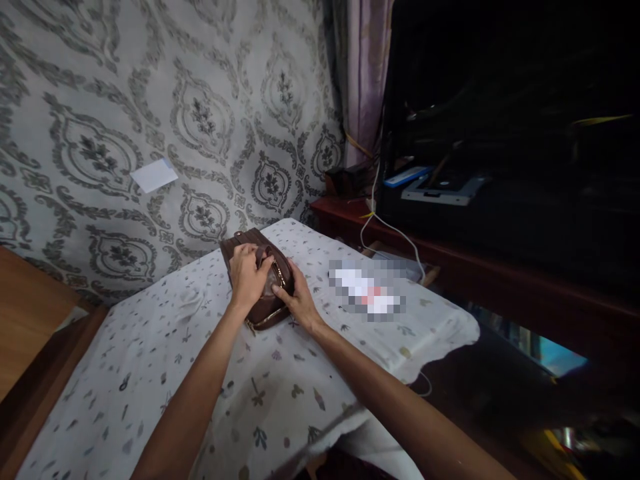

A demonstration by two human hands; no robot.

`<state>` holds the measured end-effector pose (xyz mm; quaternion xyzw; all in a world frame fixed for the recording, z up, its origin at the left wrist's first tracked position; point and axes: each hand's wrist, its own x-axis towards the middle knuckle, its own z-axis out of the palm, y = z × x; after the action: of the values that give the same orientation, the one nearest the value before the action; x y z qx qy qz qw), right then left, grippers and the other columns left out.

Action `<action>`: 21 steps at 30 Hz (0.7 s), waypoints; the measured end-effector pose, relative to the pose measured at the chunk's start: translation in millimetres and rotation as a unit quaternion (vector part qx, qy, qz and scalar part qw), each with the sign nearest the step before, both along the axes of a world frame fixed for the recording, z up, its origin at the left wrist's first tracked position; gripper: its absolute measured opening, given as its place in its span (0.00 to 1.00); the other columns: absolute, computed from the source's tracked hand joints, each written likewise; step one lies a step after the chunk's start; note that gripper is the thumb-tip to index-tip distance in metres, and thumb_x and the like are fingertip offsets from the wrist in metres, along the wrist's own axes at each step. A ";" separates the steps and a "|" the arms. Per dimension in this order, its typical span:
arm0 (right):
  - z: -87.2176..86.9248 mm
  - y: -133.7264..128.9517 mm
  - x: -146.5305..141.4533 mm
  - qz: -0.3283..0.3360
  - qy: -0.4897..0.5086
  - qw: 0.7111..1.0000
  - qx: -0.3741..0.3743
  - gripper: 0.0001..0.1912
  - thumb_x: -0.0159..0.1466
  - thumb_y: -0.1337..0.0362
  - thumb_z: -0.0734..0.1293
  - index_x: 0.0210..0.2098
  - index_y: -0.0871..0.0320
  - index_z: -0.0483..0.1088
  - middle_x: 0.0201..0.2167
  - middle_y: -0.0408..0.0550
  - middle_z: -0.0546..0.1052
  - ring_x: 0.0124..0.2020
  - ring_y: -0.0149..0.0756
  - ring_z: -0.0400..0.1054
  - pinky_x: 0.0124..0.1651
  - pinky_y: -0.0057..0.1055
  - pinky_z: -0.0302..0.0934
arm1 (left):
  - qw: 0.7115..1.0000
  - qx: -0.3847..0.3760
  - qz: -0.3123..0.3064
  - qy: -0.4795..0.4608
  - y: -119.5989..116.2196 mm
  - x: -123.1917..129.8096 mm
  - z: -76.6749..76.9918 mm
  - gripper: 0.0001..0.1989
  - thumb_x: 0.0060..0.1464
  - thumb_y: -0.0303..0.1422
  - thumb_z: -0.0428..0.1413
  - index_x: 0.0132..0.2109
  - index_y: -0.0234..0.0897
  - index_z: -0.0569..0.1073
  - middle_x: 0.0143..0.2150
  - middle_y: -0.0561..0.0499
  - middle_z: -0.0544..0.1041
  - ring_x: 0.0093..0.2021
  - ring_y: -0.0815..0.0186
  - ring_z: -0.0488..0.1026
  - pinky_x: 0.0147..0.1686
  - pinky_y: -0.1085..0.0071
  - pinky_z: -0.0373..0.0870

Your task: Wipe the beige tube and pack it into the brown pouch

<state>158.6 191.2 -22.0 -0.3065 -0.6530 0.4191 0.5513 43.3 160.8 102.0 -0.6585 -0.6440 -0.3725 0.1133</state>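
A small brown bag with gold-coloured zippers lies on the cloth-covered table, directly in front of me. Its upper zipper is parted. My left hand is closed on the bag's far left part, near its short handle loop, with the thumb at the zipper's edge. On the right side, my right hand grips the bag, thumb over the front edge of the opening and fingers along the outer side. The inside of the bag is mostly hidden by my hands.
A white patterned cloth covers the table. Right of the bag lies a blurred-out item. A dark red stand carries a large black screen, with a white cable hanging before it. Patterned wallpaper rises behind.
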 end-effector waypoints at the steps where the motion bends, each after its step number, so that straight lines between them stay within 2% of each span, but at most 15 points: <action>1: -0.4 0.1 -0.6 -0.003 0.001 1.000 0.003 0.46 0.62 0.41 0.68 0.72 0.54 0.53 0.70 0.56 0.62 0.72 0.52 0.54 0.72 0.54 0.48 | 1.000 0.003 -0.009 0.000 0.5 -0.9 -0.2 0.05 0.58 0.32 0.59 0.33 0.39 0.72 0.43 0.44 0.78 0.55 0.51 0.69 0.58 0.52 0.66; 12: -1.2 0.0 -2.9 -0.013 0.004 1.000 0.009 0.46 0.62 0.40 0.67 0.72 0.56 0.53 0.70 0.57 0.62 0.72 0.53 0.53 0.72 0.54 0.48 | 0.998 -0.016 -0.060 -0.005 -6.0 0.5 4.5 0.08 0.55 0.28 0.60 0.29 0.39 0.70 0.47 0.46 0.78 0.63 0.53 0.66 0.64 0.50 0.62; 21: -2.3 0.2 -2.2 -0.009 -0.007 1.000 0.009 0.46 0.63 0.40 0.66 0.72 0.55 0.52 0.72 0.56 0.60 0.73 0.52 0.52 0.73 0.54 0.46 | 0.994 -0.048 -0.094 0.028 -11.5 -0.1 7.6 0.06 0.55 0.28 0.61 0.30 0.40 0.74 0.50 0.48 0.79 0.66 0.52 0.64 0.65 0.46 0.60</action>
<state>156.4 191.4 -24.2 -0.3105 -0.6580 0.4065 0.5527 43.2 149.3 109.6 -0.7313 -0.5926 -0.3317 0.0640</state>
